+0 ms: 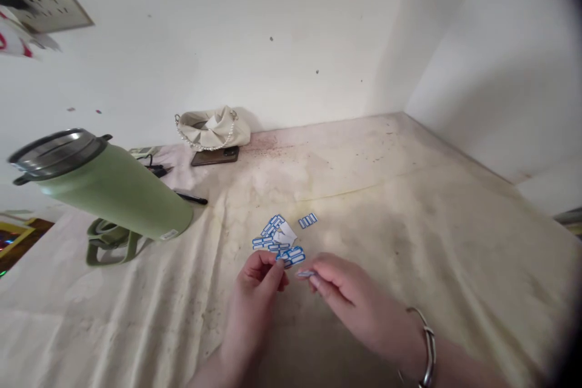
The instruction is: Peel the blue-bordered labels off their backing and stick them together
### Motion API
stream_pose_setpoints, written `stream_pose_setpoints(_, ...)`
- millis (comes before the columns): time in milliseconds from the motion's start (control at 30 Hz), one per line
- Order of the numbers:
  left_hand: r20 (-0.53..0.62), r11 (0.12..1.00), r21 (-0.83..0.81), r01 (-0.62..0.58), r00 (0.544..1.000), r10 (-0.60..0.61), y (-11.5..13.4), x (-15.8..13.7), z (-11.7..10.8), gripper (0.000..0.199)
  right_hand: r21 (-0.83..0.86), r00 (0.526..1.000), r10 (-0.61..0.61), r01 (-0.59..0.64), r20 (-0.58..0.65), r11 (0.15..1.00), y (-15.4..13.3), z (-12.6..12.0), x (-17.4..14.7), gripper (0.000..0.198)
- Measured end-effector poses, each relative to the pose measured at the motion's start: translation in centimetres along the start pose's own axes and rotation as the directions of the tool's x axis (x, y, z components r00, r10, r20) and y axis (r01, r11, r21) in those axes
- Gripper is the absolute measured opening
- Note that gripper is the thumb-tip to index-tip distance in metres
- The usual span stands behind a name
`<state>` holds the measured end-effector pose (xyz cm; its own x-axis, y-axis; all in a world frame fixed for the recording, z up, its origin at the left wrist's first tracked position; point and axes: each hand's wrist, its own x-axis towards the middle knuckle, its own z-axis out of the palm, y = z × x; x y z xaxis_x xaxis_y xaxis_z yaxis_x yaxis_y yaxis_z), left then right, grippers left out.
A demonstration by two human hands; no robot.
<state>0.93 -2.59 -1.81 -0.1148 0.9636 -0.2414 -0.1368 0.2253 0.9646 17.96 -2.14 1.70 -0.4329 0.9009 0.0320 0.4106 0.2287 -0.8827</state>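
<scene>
Pinched between the thumb and fingers of my left hand [259,291] is a small sheet of blue-bordered white labels [293,256]. My right hand [343,291], with a bracelet at the wrist, is closed on another small blue-and-white label piece [306,274], seen nearly edge-on. Just beyond my left hand lies a loose pile of similar label sheets [273,227], with a plain white piece of paper [284,233] among them. One separate label strip [308,220] rests on the cloth to the right of the pile.
A green tumbler [118,188] stands at the left, its green lid [111,242] beside its base. Near it lies a black pen [193,197]. Against the wall sit a cream handbag [213,127] and a phone [215,156]. A wrinkled cloth [409,242] covers the table.
</scene>
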Motion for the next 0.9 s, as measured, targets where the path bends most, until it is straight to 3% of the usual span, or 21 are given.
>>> stream_pose_setpoints(233,0.164,0.962,0.247,-0.116,0.983,0.077,0.3,-0.9,0.5,0.012,-0.180,0.986,0.150,-0.135,0.076,0.974,0.7,0.9,0.3,0.022)
stream_pose_setpoints(500,0.243,0.838,0.468,-0.281,0.952,0.184,1.0,-1.1,0.5,0.008,-0.311,0.991,0.093,-0.057,0.100,0.949,1.1,0.1,0.1,0.022)
stream_pose_setpoints(633,0.267,0.791,0.513,-0.333,0.938,0.221,1.4,-1.2,0.6,0.009,-0.329,0.990,0.077,-0.033,0.121,0.944,1.1,0.0,0.0,0.019)
stream_pose_setpoints(900,0.270,0.806,0.498,-0.321,0.940,0.207,1.2,-1.1,0.5,0.008,-0.281,0.987,0.098,-0.058,0.131,0.958,1.1,-0.4,0.0,0.024)
